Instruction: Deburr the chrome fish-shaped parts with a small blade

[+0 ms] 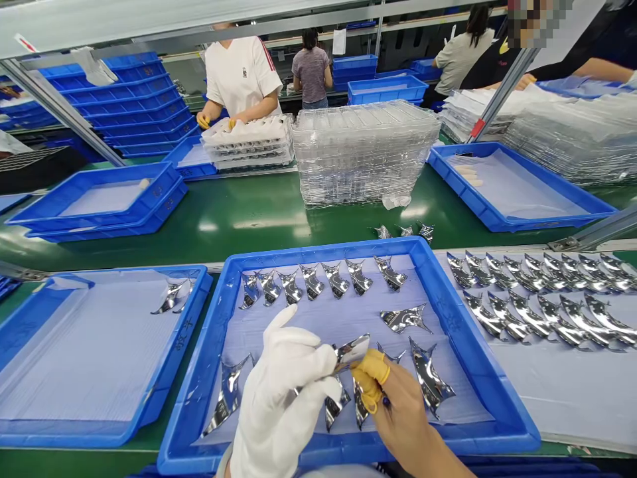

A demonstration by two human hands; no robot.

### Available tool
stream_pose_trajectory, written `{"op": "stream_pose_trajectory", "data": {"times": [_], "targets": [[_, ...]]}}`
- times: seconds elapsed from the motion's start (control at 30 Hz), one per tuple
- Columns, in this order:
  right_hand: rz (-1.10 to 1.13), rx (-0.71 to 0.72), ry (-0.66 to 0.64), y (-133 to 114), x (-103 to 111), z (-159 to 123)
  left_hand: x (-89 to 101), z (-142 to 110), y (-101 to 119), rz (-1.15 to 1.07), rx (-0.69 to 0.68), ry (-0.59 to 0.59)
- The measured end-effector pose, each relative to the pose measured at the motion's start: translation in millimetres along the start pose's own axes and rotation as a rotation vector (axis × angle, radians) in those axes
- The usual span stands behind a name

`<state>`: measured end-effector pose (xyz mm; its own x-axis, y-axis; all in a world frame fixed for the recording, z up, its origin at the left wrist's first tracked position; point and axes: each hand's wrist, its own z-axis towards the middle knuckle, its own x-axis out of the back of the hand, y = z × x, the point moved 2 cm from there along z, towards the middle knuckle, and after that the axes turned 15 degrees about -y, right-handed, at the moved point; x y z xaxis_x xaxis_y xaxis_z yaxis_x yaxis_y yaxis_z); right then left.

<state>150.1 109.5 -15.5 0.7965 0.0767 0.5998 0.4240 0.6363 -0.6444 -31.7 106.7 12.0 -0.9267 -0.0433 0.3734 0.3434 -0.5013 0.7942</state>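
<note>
Held piece: a curved chrome piece [352,352], above the middle of the blue tray, with one end in the left hand's fingers and the other against the right hand's fingertips.
Handling: probably light, thin and stiff. The mirror face looks slippery and easily marked, and the points may snag, so the edges seem the safer place to take hold.
Left grip: a white cotton glove [281,392], fingers together and clamped on the piece.
Right grip: a bare right hand [404,415] with yellow finger cots [372,377], clamped on the piece's right end.
Tray: a blue plastic tray [318,249] with a pale liner [348,325]; similar chrome pieces [336,279] lie along its far side and under the hands.
Right of tray: rows of chrome parts [547,318] on a white sheet.
Left of frame: a second blue tray [124,271].
Worktop: a glossy green belt [249,219].
Upper centre: stacked clear plastic trays [363,153], and beyond them a co-worker [239,76] in a white T-shirt.
</note>
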Motion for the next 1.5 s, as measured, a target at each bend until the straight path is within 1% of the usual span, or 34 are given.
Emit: {"op": "stream_pose_trajectory", "data": {"times": [0.1,0.17,0.23,0.33,0.47,0.57,0.63,0.7,0.83,0.97,1.03,1.13,1.2,1.27,1.4,1.5], "targets": [[0.140,-0.047,-0.013,1,-4,2,0.8,-1,4,0.055,-0.045,-0.059],[0.221,-0.082,-0.035,1,-5,3,0.1,0,5,0.051,-0.032,-0.050],[0.291,-0.116,-0.064,0,-5,4,-1.5,1,4,0.015,0.001,-0.010],[0.423,-0.172,-0.116,-4,-3,4,-4.3,4,1,-0.081,0.126,0.071],[0.668,-0.302,-0.197,-9,-1,6,-6.3,10,-6,-0.245,0.433,0.180],[0.922,-0.416,-0.203,-11,-4,6,-7.7,12,-12,-0.362,0.621,0.181],[1.099,-0.492,-0.203,-10,-8,5,-8.7,12,-15,-0.426,0.676,0.169],[1.254,-0.566,-0.197,-9,-14,4,-9.5,13,-17,-0.451,0.691,0.173],[1.449,-0.683,-0.160,-6,-22,6,-10.9,16,-17,-0.391,0.696,0.195],[1.517,-0.708,-0.142,-6,-27,7,-9.7,20,-8,-0.265,0.660,0.226],[1.530,-0.695,-0.133,-5,-28,5,-8.3,21,-3,-0.255,0.659,0.216],[1.524,-0.638,-0.105,-5,-27,4,-6.0,23,-2,-0.306,0.727,0.136],[1.520,-0.605,-0.079,-5,-24,5,-4.9,23,-5,-0.366,0.773,0.066],[1.511,-0.584,-0.063,-7,-21,8,-4.7,22,-10,-0.441,0.791,0.031],[1.485,-0.556,-0.046,-11,-17,12,-7.6,21,-14,-0.543,0.805,0.050],[1.472,-0.587,-0.015,-13,-17,15,-10.3,20,-10,-0.557,0.801,0.061]]}}
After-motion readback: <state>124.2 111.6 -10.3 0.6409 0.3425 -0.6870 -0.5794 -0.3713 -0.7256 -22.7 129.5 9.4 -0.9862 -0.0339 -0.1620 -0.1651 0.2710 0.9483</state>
